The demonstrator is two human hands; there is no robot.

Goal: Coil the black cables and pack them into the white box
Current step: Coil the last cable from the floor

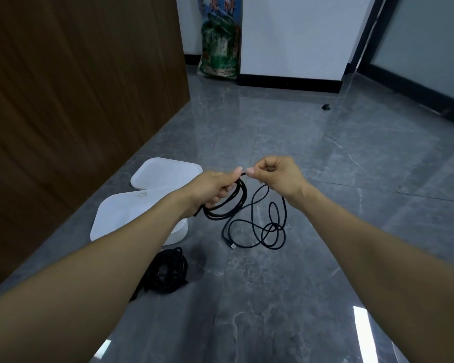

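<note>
Hands are meeting over a grey tiled floor (312,158), both working one black cable (254,226). Left hand (212,187) is gripping a few finished loops of that cable, fingers curled round the bundle, thumb pressing the strand on top. Right hand (278,174) is pinching the same strand between thumb and forefinger just beside the left thumb, other fingers curled in. Loops are hanging down from the left fist; the loose rest of the cable is trailing down from the hands and lying in tangled curves on the floor below the right wrist, with a plug end (232,246) resting on the tile at the near left of the tangle.

White box (178,231) is sitting on the floor to the left, partly hidden behind the left forearm, and cannot tell what is lying inside it. White lid (165,174) is lying flat just behind the box, close to it. Second cable bundle (168,271), already coiled, is lying on the floor just in front of the box, partly under the left forearm.

Brown wood panel (76,100) is running along the left side. Green printed sack (220,48) is leaning against a white wall (299,35) at the far end. Small dark object (326,107) is sitting on the floor, far right, too small to tell what.
</note>
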